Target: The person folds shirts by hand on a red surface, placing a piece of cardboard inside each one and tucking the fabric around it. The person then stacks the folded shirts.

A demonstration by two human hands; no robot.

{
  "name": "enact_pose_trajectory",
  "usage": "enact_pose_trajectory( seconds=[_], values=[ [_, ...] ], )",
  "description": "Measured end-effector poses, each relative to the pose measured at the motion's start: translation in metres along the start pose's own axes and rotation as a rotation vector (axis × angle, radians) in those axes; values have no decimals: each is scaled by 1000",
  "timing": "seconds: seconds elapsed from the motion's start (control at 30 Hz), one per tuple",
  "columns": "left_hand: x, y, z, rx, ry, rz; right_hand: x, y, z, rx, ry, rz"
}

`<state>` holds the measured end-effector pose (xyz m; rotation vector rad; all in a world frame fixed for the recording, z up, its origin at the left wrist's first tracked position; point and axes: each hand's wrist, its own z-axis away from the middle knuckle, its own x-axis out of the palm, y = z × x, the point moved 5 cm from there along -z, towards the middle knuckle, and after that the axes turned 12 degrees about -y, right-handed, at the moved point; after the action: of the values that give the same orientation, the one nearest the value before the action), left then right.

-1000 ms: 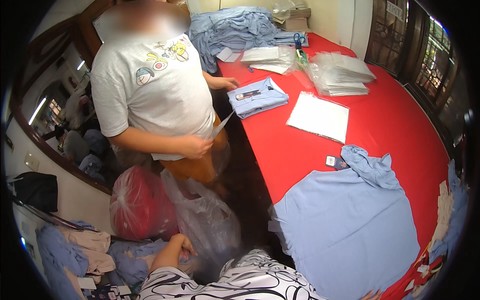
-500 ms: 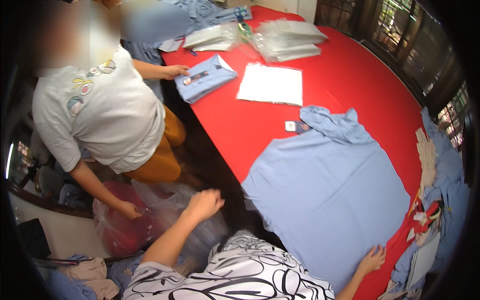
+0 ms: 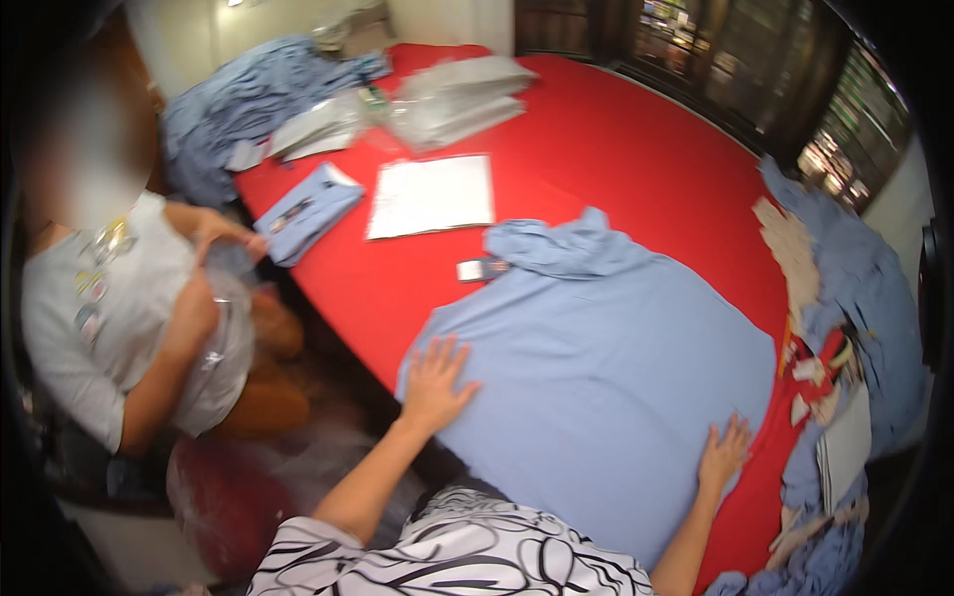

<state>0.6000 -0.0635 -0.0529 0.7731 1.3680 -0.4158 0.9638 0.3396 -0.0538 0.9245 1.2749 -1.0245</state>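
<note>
A light blue shirt (image 3: 586, 377) lies spread on the red-covered table in front of me, its collar end bunched at the far side. My left hand (image 3: 433, 385) rests flat on the shirt's left edge with the fingers spread. Against the right edge of the cloth lies my right hand (image 3: 725, 452), its fingers apart and nothing gripped. Beside the collar sits a dark tag with a white label (image 3: 483, 269).
A folded blue shirt (image 3: 310, 214) and a white flat packet (image 3: 431, 196) lie farther off on the red table (image 3: 636, 149). Clear plastic bags (image 3: 462, 99) are stacked behind. Blue clothes (image 3: 860, 298) heap at the right. A co-worker (image 3: 149, 328) at the left handles clear plastic.
My left hand has come from beside the table onto the shirt and opened out. The co-worker has let go of the folded shirt and brought both hands together. The view has shifted right.
</note>
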Motion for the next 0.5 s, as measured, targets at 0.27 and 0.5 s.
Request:
enact_pose_trajectory(
  seconds=[0.27, 0.5],
  values=[
    [-43, 86, -131, 318, 184, 415, -66, -35, -111, -476, 484, -343],
    [7, 95, -327, 372, 254, 24, -39, -72, -215, -550, 355, -162]
  ],
)
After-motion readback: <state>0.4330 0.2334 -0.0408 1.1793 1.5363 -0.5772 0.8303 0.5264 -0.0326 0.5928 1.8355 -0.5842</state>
